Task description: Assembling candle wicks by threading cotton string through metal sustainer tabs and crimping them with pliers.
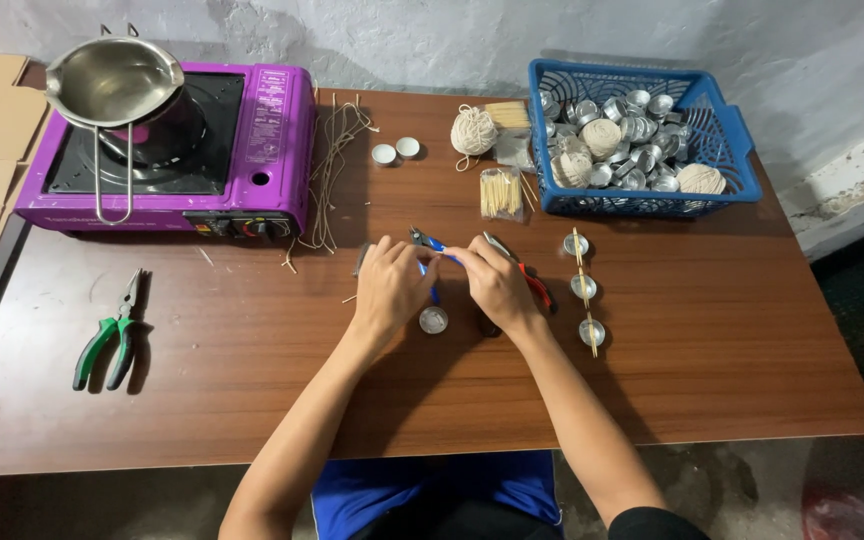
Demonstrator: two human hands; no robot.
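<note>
Wood-grain bench [712, 340], smooth with a dull sheen; glossy purple plastic-looking stove [282, 140]; shiny steel pot [117, 80]; blue plastic mesh basket [722, 120] of bright metal cups [642, 125]; rough twine balls [474, 130]

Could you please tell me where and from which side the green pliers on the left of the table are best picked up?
Grip the green pliers by the two green handles, which splay toward the table's near edge. Come from above on the near side: they lie flat with the metal jaws pointing away toward the purple stove, and nothing crowds them.
</note>
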